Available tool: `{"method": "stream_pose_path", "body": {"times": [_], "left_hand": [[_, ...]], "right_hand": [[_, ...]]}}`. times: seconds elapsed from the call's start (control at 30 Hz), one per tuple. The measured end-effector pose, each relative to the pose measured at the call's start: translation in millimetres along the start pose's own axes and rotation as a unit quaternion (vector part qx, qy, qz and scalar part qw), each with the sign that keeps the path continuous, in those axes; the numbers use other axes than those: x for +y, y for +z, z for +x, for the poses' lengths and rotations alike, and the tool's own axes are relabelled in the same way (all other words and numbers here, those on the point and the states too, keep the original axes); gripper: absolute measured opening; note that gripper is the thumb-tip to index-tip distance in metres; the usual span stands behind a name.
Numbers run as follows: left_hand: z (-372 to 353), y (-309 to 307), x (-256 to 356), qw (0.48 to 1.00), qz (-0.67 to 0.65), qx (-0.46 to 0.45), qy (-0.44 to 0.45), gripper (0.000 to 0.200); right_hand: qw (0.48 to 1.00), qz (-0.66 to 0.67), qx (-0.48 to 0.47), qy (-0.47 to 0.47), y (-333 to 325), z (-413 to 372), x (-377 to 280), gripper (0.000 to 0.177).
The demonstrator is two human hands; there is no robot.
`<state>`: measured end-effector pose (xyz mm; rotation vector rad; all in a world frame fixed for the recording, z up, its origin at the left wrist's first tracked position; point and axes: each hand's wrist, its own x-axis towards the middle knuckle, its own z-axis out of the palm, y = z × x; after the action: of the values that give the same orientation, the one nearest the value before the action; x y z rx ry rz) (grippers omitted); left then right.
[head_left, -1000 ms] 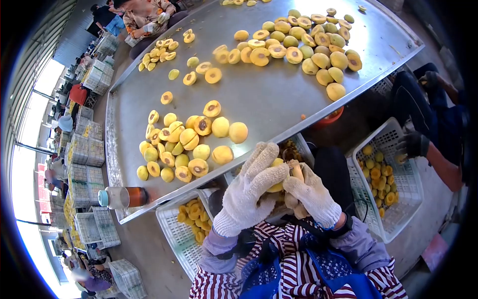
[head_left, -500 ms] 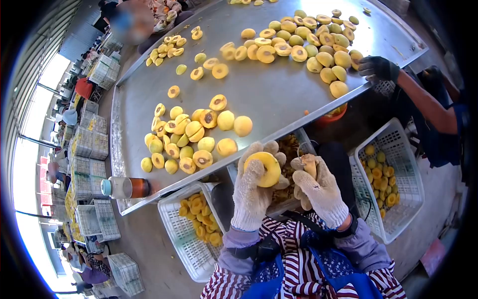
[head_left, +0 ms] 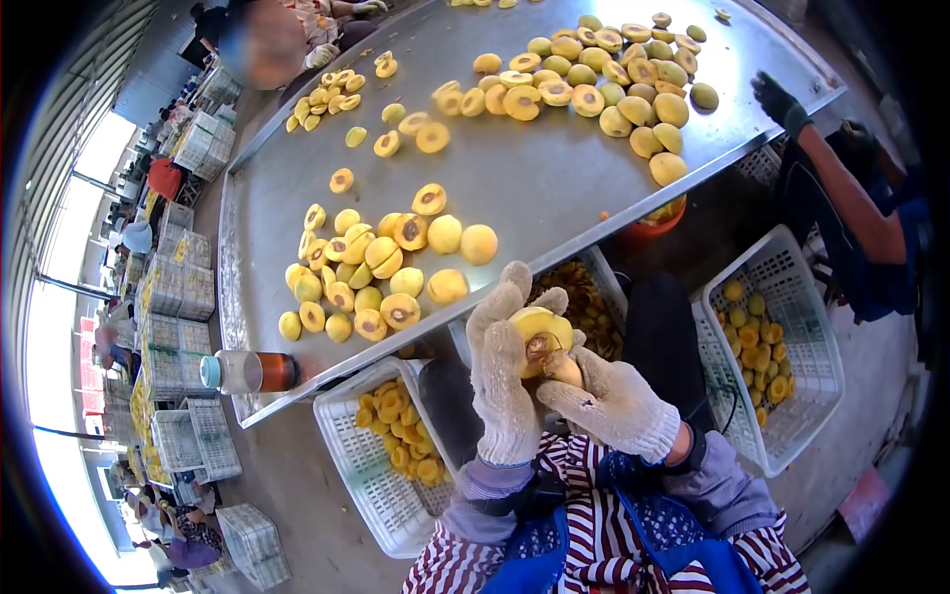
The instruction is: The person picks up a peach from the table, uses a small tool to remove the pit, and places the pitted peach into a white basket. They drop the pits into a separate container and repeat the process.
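The left hand, in a white knitted glove, grasps a yellow fruit in front of the person's chest, just below the near edge of the surface. The cut side of the fruit with its dark centre faces the right hand. This hand is clenched around a small tan object that touches the fruit; I cannot tell what the object is.

Under the hands is a crate of brown pits. A white basket with fruit halves stands at the person's left, and a second white basket, also with fruit, at the right. A red bowl sits under the edge of the surface.

The surface is a long metal sheet with raised rims. A near pile of fruit lies close to the hands, and a far pile lies well apart. A bottle with a blue cap lies on the near corner. A co-worker's dark glove is at the far right edge, and another person sits at the far end.

The room is a large hall with a grey floor, and stacked white crates stand along the bright left side.
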<state>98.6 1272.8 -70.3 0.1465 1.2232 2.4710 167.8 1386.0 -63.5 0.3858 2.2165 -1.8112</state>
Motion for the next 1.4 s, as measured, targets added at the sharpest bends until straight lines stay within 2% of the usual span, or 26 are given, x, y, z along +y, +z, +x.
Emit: {"method": "stream_pose_path", "body": {"times": [0.03,0.13,0.17,0.23,0.27,0.37,0.47,0.5,0.6,0.63,0.73,0.87,0.97,1.17,1.27,1.37,1.4], "left_hand": [[-2,3,-2,0.999,0.017,-0.004,0.031,0.056],[-3,10,0,0.995,0.074,-0.031,0.05,0.054],[0,8,2,0.994,0.084,-0.057,0.031,0.054],[9,1,11,0.988,0.103,-0.113,-0.011,0.056],[11,1,14,0.99,0.083,-0.111,-0.033,0.058],[16,0,22,0.988,0.041,-0.129,-0.074,0.067],[18,-20,28,0.954,0.225,-0.136,-0.143,0.075],[21,-30,24,0.938,0.29,-0.136,-0.133,0.074],[15,-31,19,0.977,0.095,-0.115,-0.152,0.063],[13,-27,15,0.987,0.036,-0.084,-0.133,0.054],[13,-21,10,0.987,-0.073,-0.044,-0.136,0.057],[14,-25,-2,0.992,-0.082,-0.025,-0.093,0.06],[14,-23,-3,0.993,-0.075,-0.043,-0.078,0.062],[12,-18,-7,0.993,-0.062,-0.021,-0.093,0.065],[9,-16,-13,0.998,-0.031,-0.039,-0.035,0.065],[3,-2,-8,0.999,0.028,-0.04,0.017,0.059],[2,1,-4,0.995,0.075,-0.057,0.029,0.057]], "right_hand": [[0.999,0.035,-0.011,0.003,-1,-1,1,0.049],[0.993,0.115,-0.021,-0.006,0,-2,-2,0.043],[0.99,0.138,-0.021,-0.012,-1,-4,-4,0.041],[0.979,0.184,-0.064,0.065,-12,-2,-10,0.04],[0.969,0.206,-0.088,0.102,-15,-1,-12,0.039],[0.96,0.266,-0.046,0.08,-14,-3,-11,0.04],[0.953,0.294,-0.008,0.079,-25,-6,-16,0.04],[0.949,0.302,0.001,0.085,-27,-7,-16,0.039],[0.954,0.295,0.009,0.059,-19,-8,-15,0.04],[0.959,0.278,0.006,0.059,-17,-6,-12,0.041],[0.98,0.182,-0.009,0.079,-11,-5,-9,0.043],[0.993,0.114,0.013,0.007,-2,0,6,0.047],[0.994,0.086,-0.018,0.066,-4,3,6,0.049],[0.997,0.069,0.012,0.038,-3,2,5,0.047],[0.995,0.087,0.005,0.038,-3,2,7,0.049],[0.994,0.101,-0.013,0.037,-5,3,8,0.043],[0.984,0.163,-0.038,0.058,-4,1,5,0.039]]}}
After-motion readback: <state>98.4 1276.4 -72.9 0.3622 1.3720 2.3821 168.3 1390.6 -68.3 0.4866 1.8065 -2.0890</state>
